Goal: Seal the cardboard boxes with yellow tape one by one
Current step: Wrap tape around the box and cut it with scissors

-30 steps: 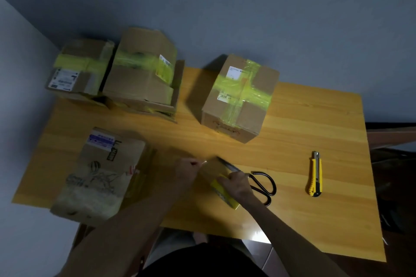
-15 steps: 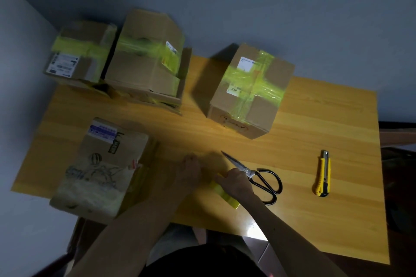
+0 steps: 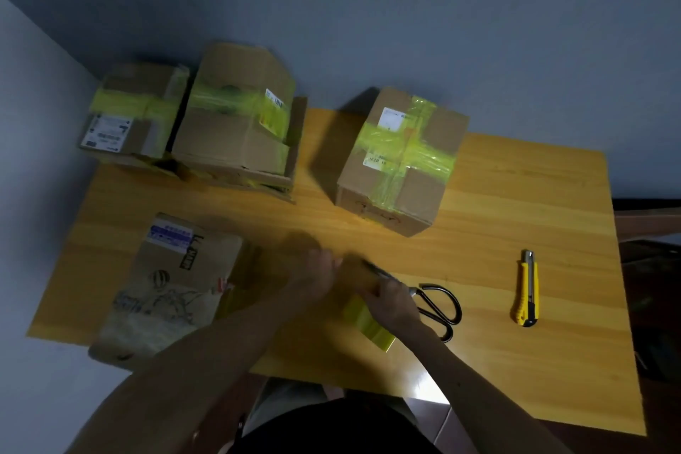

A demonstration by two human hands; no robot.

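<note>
Clock set on the pale wooden table (image 3: pixel 516 195), 12 = far wall.

Done, as far as seen: 3 of 4 boxes carry yellow tape.
- Small brown cardboard box w/ white label (image 3: pixel 129 114) at 10, one band over the top.
- Larger brown cardboard box (image 3: pixel 236 129) at 11, touching the small one's right side, band over the top.
- Cross-taped brown cardboard box (image 3: pixel 401 158) at 12–1, standing apart, two bands crossing.

Left to do: printed brown cardboard box w/ blue label (image 3: pixel 169 287) at 8. No tape visible on its top face. Yellowish patch at its right edge, can't tell what it is.

Hands meet at 6, near the front edge.
- Right hand (image 3: pixel 392 300): fingers curled down over the yellow tape roll (image 3: pixel 368 322), which shows under the palm.
- Left hand (image 3: pixel 317 273): motion-blurred, just at 9 of the right. Fingers look bunched; whether they pinch a tape end, can't tell.

Black-handled scissors (image 3: pixel 438 306) lie just at 3 of the right hand. Yellow utility knife (image 3: pixel 527 287) sits at 4, well apart, untouched.

Est.: approx three-quarters through. Step in hand prob. drawing a fresh strip for the last box.
</note>
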